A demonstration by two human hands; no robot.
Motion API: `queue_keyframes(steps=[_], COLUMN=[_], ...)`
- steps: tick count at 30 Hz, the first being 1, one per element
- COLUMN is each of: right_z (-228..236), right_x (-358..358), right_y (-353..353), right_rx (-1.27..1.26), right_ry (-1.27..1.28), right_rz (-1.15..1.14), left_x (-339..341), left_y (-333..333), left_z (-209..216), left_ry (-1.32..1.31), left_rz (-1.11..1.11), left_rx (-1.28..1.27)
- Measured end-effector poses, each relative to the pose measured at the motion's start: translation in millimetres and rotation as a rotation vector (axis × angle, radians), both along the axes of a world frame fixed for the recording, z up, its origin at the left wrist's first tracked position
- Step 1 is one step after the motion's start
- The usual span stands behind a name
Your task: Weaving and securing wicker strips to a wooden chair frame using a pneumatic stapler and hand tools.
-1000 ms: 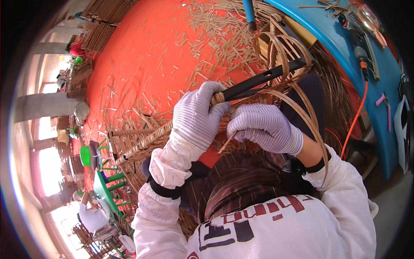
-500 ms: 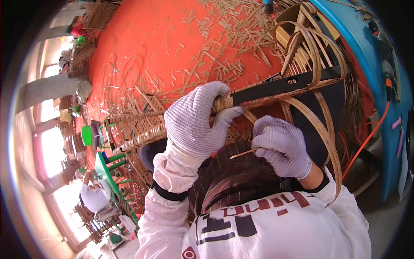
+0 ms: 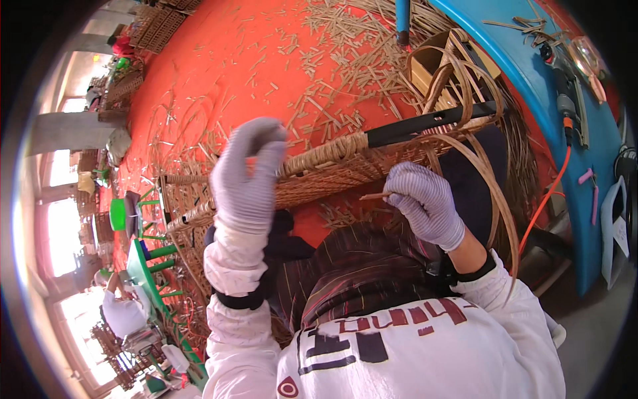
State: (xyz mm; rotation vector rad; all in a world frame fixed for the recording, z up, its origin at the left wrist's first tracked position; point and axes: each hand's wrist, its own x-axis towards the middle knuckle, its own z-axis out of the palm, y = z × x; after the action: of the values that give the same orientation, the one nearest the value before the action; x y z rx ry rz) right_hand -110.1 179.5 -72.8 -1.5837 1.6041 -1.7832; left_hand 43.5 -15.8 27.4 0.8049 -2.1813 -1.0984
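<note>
Above the lap (image 3: 359, 266), wicker frame (image 3: 325, 157) slants, black bar (image 3: 405, 129) partly bare; left hand (image 3: 247, 178) blurred, thumb and fingers parted beside frame, contact unclear; right hand (image 3: 425, 207) pinches cane strip (image 3: 376, 196).

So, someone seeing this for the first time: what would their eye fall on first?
Probably the bright red floor, strewn with cut strips at top centre. Next, the woven frame across the middle, with its bare black bar and the gloved right hand below it. The blue table curves down the right side.
</note>
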Motion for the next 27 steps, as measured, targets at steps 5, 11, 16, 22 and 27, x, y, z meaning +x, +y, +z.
queue_keyframes(steps=[5,11,16,22,27], right_z=[3.2,7.9,9.5,11.2,19.5], right_x=[4.7,9.8,15.2,16.2,20.0], right_y=[-1.4,0.9,1.5,7.0,13.0], right_rx=[0.061,0.100,0.049,0.064,0.099], right_ry=[0.067,-0.004,-0.014,-0.009,-0.045], right_rz=[-0.039,-0.059,-0.093,-0.101,-0.119], left_x=[67.7,60.0,30.2,2.3,-18.1], left_y=[-30.7,-13.0,13.8,38.1,48.3], left_z=[-28.6,-33.8,-25.4,-21.2,-23.1], left_ry=[0.107,0.072,-0.013,-0.154,-0.103], left_rz=[0.225,0.200,0.102,0.023,-0.108], left_rx=[0.072,-0.030,-0.278,-0.565,-0.572])
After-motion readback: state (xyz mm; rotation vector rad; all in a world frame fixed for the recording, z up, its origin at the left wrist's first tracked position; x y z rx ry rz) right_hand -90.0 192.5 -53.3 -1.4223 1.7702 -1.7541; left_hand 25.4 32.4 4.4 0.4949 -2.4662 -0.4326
